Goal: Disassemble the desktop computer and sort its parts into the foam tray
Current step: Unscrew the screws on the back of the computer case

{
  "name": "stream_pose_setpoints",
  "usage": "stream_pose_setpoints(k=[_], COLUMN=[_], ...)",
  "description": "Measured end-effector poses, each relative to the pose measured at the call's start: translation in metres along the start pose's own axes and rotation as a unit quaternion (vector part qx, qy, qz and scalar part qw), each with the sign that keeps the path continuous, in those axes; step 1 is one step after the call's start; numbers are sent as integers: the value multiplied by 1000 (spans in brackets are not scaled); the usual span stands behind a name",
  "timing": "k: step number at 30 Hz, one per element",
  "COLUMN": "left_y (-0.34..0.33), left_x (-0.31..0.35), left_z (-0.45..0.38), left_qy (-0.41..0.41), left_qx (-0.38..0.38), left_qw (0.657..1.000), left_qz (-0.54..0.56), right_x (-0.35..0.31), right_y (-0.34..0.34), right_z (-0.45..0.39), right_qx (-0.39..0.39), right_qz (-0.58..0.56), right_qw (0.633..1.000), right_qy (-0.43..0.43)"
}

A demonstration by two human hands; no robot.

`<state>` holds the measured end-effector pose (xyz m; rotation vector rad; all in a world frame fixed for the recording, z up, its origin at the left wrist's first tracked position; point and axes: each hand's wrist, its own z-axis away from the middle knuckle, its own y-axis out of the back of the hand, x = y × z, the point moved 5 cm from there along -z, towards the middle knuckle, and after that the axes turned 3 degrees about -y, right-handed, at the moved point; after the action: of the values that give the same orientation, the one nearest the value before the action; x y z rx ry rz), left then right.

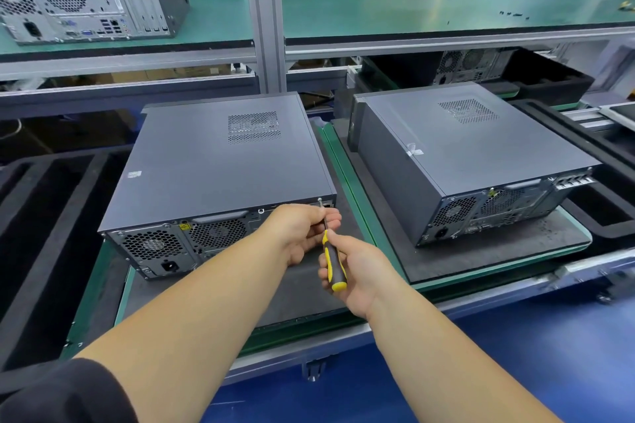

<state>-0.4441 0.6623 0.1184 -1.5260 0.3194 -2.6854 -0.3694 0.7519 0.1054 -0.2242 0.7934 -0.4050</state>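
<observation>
Right hand (357, 271) grips the yellow-black screwdriver (332, 259), left hand (302, 230) pinches its shaft at the screw (320, 200) on the desktop computer (220, 165), lying flat on a pallet (192, 299). Second tower (474, 154) sits right, foam tray (44, 216) left, cut off. Screw head's too small to read.

computers — 4 (220, 161) | screwdriver — 1 (332, 257) | hands — 2 (302, 230)

The desktop computer (220, 161) has a matt dark-grey metal cover with a perforated vent. The screwdriver (331, 256) has a glossy yellow-and-black plastic handle and bare metal shaft. The foam tray (51, 216) looks matt black.
</observation>
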Motion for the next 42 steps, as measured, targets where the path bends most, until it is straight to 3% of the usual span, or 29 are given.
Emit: stream_pose_setpoints(k=[4, 10, 15, 24, 33, 42], left_y=[3, 12, 12, 2, -1, -4], left_x=[-3, -6, -3, -7, -4, -5], left_z=[-5, -14, -13, -10, -7, -10], left_qy=[23, 0, -21, -11, 47, 102], left_qx=[-2, 61, 89, 53, -1, 4], left_qw=[1000, 998, 995, 998, 986, 978], left_qz=[1, -17, -46, 15, 160, 180], right_x=[2, -5, -3, -4, 1, -1], right_y=[-3, 0, -6, -1, -3, -4], right_z=[-4, -6, -1, 7, 0, 5], right_qx=[9, 51, -20, -49, 36, -30], right_qz=[13, 66, 19, -22, 39, -70], right_qw=[1000, 996, 999, 998, 998, 996], right_qy=[17, 31, -16, -16, 16, -49])
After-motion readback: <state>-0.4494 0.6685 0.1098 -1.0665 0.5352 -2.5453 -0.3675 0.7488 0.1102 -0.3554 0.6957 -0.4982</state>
